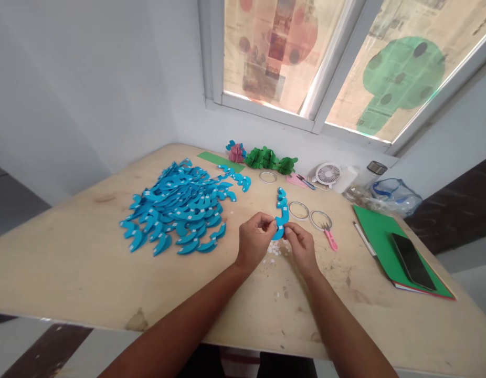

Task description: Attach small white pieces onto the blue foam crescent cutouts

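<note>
A curvy blue paper cutout (284, 214) with small white squares on it is between my two hands over the table's middle. My left hand (255, 236) pinches its left edge, fingers closed. On the other side my right hand (301, 245) grips the lower right of the same cutout between thumb and fingers. Little white paper bits (273, 252) lie scattered on the wood just below. Off to the left spreads a big pile of similar blue paper cutouts (180, 202), many bearing white squares.
Tape rings (298, 210) and pink-handled scissors (330, 239) lie right of my hands. Green paper decorations (268, 158) and a small white fan (328, 174) stand along the wall. At right, a phone (413, 261) rests on a green folder (374, 231).
</note>
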The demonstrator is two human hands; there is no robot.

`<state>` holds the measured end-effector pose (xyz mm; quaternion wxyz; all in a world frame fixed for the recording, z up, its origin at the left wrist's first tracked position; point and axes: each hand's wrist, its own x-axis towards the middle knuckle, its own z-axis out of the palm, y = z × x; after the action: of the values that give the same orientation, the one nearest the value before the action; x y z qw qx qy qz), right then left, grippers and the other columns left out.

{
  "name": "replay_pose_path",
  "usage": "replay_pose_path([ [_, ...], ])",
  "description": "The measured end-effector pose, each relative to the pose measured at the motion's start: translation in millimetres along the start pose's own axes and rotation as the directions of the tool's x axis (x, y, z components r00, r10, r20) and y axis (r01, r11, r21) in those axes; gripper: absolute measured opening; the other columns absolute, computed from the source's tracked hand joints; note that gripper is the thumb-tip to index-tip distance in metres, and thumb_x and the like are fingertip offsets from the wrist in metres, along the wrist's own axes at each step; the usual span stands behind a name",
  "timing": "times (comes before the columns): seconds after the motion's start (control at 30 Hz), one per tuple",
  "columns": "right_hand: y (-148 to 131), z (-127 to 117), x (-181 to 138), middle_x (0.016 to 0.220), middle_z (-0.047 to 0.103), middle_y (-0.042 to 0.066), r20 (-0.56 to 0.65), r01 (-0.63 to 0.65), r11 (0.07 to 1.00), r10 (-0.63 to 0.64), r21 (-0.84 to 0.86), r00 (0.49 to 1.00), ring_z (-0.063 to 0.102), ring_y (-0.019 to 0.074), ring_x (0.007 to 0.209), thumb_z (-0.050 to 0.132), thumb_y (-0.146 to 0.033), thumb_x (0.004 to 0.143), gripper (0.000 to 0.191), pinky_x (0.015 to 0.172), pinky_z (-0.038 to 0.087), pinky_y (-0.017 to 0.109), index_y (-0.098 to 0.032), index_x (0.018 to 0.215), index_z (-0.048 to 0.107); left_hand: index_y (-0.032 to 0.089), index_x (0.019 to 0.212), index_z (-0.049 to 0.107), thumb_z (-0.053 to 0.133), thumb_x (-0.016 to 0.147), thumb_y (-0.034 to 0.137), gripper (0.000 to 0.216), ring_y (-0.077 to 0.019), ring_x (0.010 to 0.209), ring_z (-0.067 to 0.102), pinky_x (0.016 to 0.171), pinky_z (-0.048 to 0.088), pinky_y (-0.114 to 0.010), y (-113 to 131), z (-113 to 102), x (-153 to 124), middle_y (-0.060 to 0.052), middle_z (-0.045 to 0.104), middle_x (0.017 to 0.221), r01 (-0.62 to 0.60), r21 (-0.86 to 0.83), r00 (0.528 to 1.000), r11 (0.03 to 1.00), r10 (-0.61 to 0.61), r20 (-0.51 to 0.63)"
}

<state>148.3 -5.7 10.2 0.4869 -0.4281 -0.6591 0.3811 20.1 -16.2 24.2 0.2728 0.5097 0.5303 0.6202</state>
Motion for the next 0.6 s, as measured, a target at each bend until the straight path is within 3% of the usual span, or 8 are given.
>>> replay_pose_path([
  [0.27, -0.1, -0.2, -0.1, 0.062, 0.058, 0.000, -0.032, 0.010, 0.993, -0.014, -0.116, 0.999, 0.052, 0.0142, 0.061, 0.049, -0.032, 0.081, 0.024, 0.061, 0.040, 0.025, -0.016, 0.069, 0.062, 0.016, 0.065, 0.061, 0.057, 0.070, 0.018, 0.007, -0.0100, 0.058, 0.057, 0.058, 0.044, -0.019, -3.1, 1.5, -2.3, 0.002, 0.063, 0.061, -0.081, 0.068, 0.997, 0.994, 0.080, 0.020],
  [0.6, 2.4, -0.7, 0.3, 0.061, 0.058, 0.001, -0.043, -0.038, 0.998, 0.036, -0.052, 0.998, 0.053, 0.0144, 0.061, 0.050, -0.033, 0.080, 0.025, 0.060, 0.041, 0.025, -0.016, 0.065, 0.060, 0.015, 0.077, 0.066, 0.060, 0.069, 0.019, 0.010, -0.0122, 0.064, 0.062, 0.061, 0.049, -0.021, -2.6, 3.7, -2.8, -0.002, 0.069, 0.071, 0.026, -0.104, 0.999, 0.994, -0.024, 0.022],
])
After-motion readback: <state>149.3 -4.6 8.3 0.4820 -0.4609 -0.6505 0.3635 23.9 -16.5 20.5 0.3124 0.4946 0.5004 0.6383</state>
